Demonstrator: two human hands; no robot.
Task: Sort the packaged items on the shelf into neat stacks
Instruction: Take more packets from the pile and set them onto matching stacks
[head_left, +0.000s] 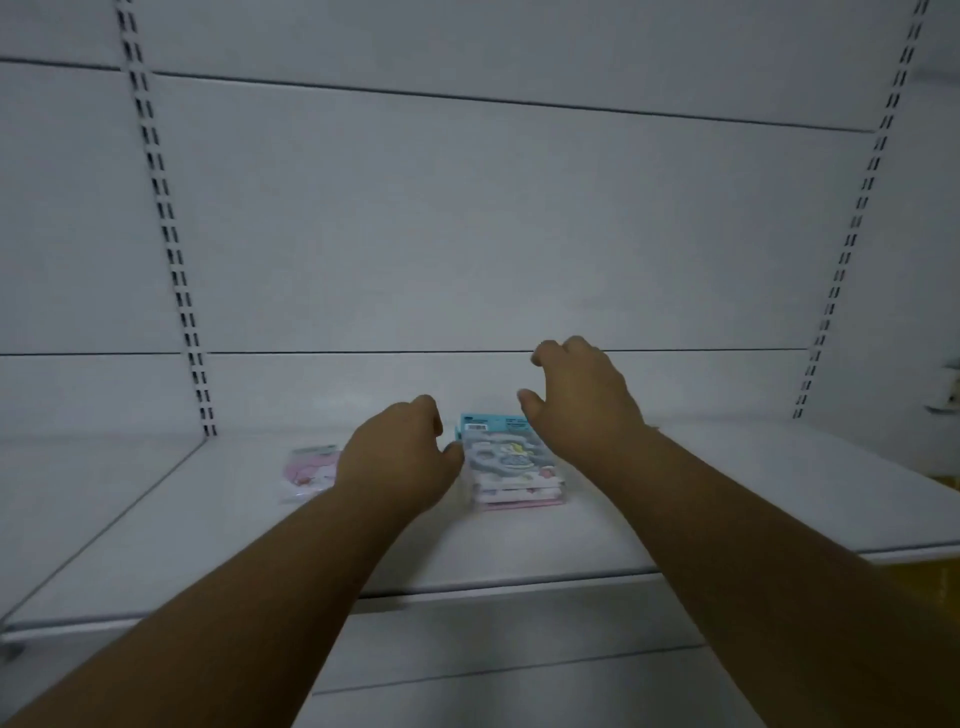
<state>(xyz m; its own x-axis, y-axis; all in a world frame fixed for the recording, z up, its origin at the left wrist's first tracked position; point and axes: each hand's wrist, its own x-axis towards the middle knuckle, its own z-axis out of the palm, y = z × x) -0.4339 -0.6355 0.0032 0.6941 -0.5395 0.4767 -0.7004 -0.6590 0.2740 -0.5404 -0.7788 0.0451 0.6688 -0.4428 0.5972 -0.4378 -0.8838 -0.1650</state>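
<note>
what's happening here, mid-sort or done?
Mid-sort, by the look of it. A person is reaching with both bare hands over a white shelf. A stack of packaged items sits between the hands. The left hand is beside the stack's left edge, fingers curled; contact is unclear. The right hand hovers open above the stack's right rear, holding nothing. One pink packet lies apart on the left, partly hidden by the left hand, not yet stacked.

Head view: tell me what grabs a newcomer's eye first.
Two bare arms reach over a white shelf. Between the hands sits a stack of packets, its top one pale blue. The left hand partly hides a pink packet; the right hand hovers open above the stack.
</note>
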